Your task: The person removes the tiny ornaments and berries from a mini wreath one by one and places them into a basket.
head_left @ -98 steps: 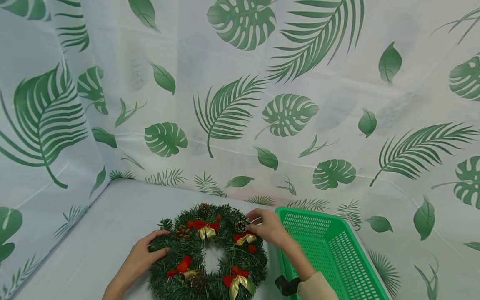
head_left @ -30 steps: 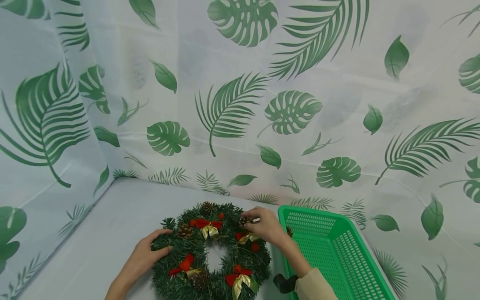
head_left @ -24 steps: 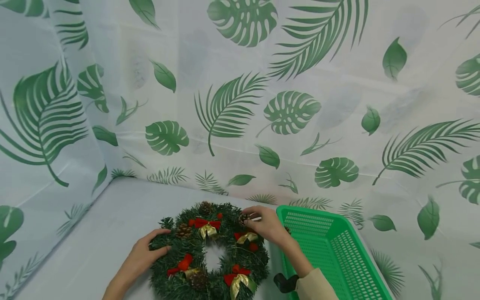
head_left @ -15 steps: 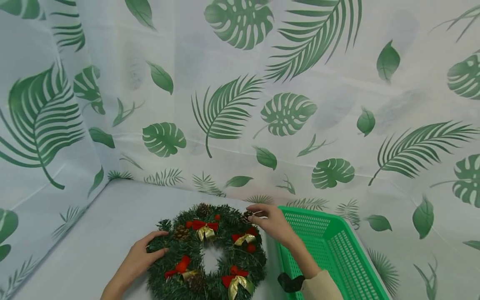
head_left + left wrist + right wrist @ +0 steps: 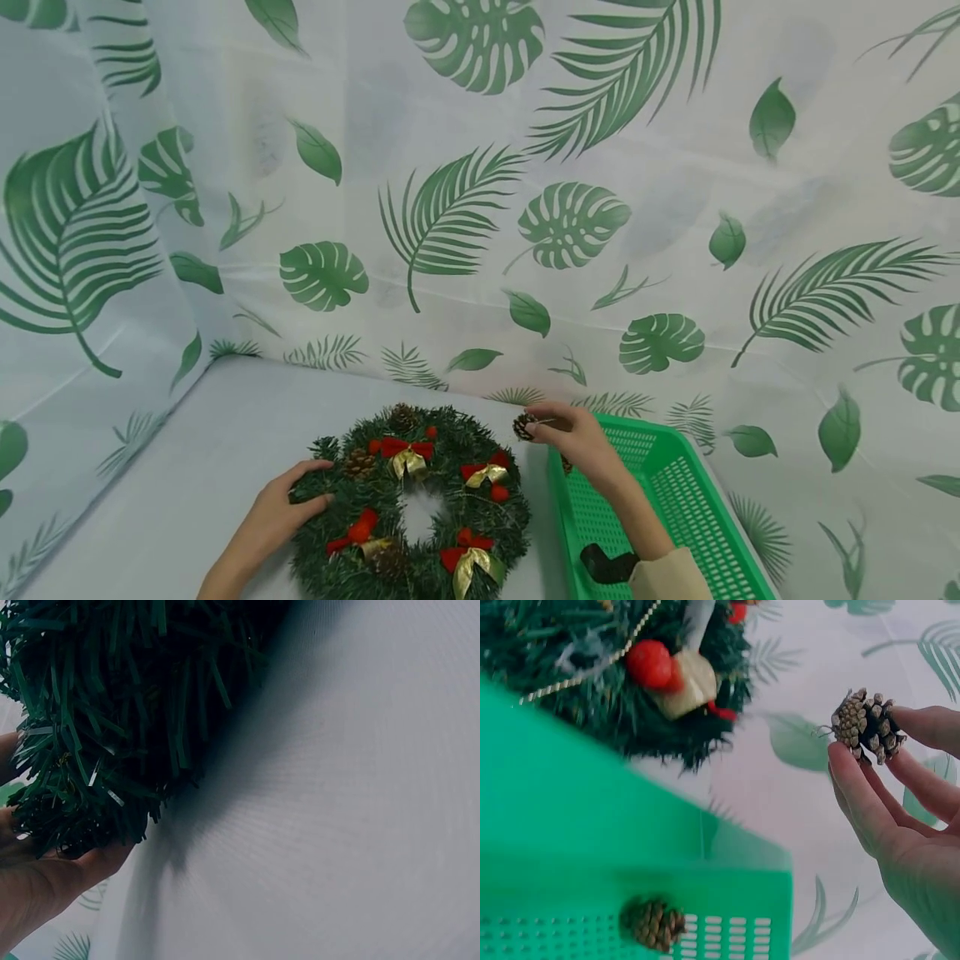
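A green Christmas wreath [image 5: 465, 442] with red-and-gold bows, red berries and pine cones lies on the white table. My left hand [image 5: 277, 512] grips its left side, thumb and fingers around the greenery; the left wrist view shows that hand [image 5: 52, 877] under the dark tinsel needles. Beyond the wreath's upper right, a small brown pine cone [image 5: 525, 427] is pinched between the thumb and fingers of my right hand [image 5: 577, 437]. In the right wrist view, a thin wire pokes from the held pine cone [image 5: 866, 726], off the wreath and above the basket's level.
A green plastic basket [image 5: 720, 508] with perforated sides stands right of the wreath, under my right forearm. Another pine cone [image 5: 656, 925] lies inside it near the wall. A leaf-printed curtain [image 5: 450, 333] closes off the back and left of the table.
My right hand has lifted the pine cone off the wreath's upper right and moved right, toward the basket. My left hand keeps its place on the wreath.
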Demonstrator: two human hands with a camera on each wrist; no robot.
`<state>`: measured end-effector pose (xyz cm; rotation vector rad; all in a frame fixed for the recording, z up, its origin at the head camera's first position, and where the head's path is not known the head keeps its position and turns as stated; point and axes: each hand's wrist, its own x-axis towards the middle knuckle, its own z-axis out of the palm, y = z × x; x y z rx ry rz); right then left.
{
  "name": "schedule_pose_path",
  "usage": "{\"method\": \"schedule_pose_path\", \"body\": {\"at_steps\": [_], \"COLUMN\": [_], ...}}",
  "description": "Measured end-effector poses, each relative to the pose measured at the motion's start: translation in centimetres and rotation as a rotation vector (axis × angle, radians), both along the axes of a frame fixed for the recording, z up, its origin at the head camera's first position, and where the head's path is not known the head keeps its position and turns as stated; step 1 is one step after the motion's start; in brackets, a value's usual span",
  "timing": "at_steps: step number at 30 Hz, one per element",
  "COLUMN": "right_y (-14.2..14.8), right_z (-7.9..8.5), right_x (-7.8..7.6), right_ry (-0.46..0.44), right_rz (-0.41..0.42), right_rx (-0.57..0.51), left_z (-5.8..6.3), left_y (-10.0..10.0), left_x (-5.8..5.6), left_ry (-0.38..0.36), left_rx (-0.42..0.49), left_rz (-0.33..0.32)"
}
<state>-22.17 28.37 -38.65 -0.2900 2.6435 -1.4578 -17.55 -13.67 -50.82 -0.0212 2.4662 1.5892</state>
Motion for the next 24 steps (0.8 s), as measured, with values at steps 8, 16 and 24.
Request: {"method": "schedule_pose_path", "body": {"at_steps": [8, 16, 24], "right_y": [2.3, 4.3, 5.5], "right_z": [-0.3, -0.6, -1.4], "right_x": [0.4, 0.8, 0.8], "right_ry": [-0.028, -0.039, -0.044], "right_rz": [-0.044, -0.095, -0.151], "right_rx": [-0.061, -0.031, 0.009], "left_z": [-0.3, -0.6, -0.5], "left_y": [-0.1, -0.2, -0.3], "left_x": [-0.1, -0.4, -0.4], "left_ry": [0.017, -0.018, -0.009], "left_rx": [-0.024, -0.04, -0.048], "left_rz": [0.005, 0.005, -0.006]}}
